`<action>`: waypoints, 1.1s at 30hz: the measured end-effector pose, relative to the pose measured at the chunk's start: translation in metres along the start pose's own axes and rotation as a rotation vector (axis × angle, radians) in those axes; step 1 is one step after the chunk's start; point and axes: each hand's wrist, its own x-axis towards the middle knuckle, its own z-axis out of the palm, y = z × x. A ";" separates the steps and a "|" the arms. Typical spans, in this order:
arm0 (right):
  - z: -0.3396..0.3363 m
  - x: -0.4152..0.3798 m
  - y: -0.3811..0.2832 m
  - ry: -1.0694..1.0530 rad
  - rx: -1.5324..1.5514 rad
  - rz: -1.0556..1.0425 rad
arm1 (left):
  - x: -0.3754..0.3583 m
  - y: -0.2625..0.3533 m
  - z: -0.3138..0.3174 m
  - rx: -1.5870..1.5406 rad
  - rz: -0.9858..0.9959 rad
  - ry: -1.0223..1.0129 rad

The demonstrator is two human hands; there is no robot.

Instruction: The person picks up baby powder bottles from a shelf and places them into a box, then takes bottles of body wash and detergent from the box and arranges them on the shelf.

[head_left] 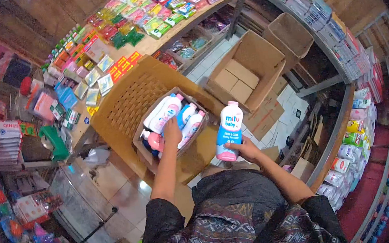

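My right hand (246,149) is closed round the lower part of a baby powder bottle (231,127), held upright above my lap. The bottle is pink, white and blue, with "mitu baby" on its front. My left hand (172,133) reaches into an open cardboard box (197,146) and touches the bottles inside. Its fingertips are partly hidden among them, so I cannot see a grip. Several white, pink and blue bottles fill the box, among them a white bottle (166,114) lying slanted. The box rests on a brown woven plastic chair (136,91).
A wooden table (164,39) at the back holds many packaged goods. Open cardboard boxes (257,56) sit on the tiled floor behind the chair. A shelf with stacked packs (350,150) runs along the right. A green tape dispenser (52,140) stands at the left.
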 end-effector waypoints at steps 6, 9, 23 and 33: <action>-0.016 -0.012 -0.003 0.031 -0.046 -0.089 | 0.013 -0.004 -0.003 0.014 -0.055 -0.078; -0.026 -0.029 -0.017 0.085 -0.040 -0.157 | 0.000 -0.007 -0.035 -0.182 -0.049 -0.018; -0.151 -0.112 -0.057 0.319 0.208 -0.506 | -0.011 0.195 -0.082 -1.763 -0.117 -0.316; -0.282 -0.272 -0.176 0.533 0.250 -1.072 | 0.013 0.507 -0.027 -1.507 0.111 -0.931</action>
